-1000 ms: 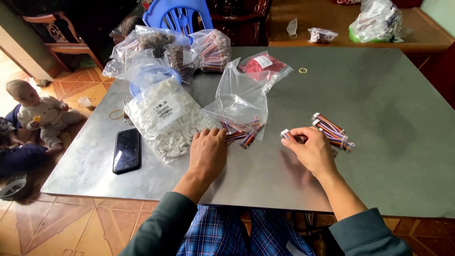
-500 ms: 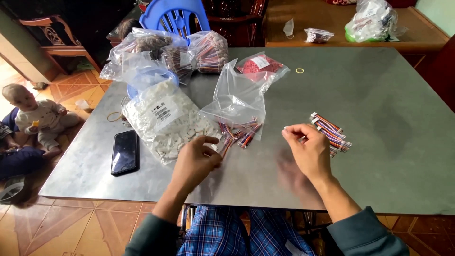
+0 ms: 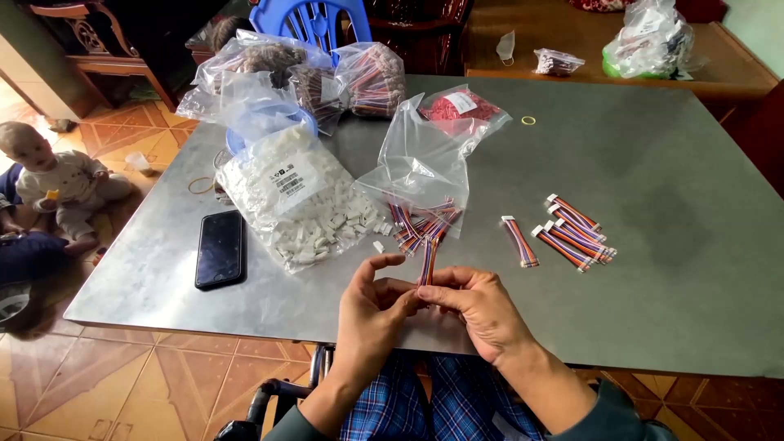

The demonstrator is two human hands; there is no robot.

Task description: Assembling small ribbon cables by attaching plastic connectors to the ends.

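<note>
Hands pinch one striped cable over table edge

Both hands meet at the near edge of the grey table (image 3: 653, 163). Left hand (image 3: 371, 314) and right hand (image 3: 482, 310) each close fingertips on the same striped cable (image 3: 427, 261), which stands upright between them. Big bag of white connectors (image 3: 294, 200) sits left of centre. Clear bag (image 3: 420, 159) lies just beyond the hands, loose cables (image 3: 420, 222) spilling from its mouth. Black phone (image 3: 220, 248) lies flat at left. Finished cable bundle (image 3: 572, 230) rests to the right, apart from the hands.
</note>
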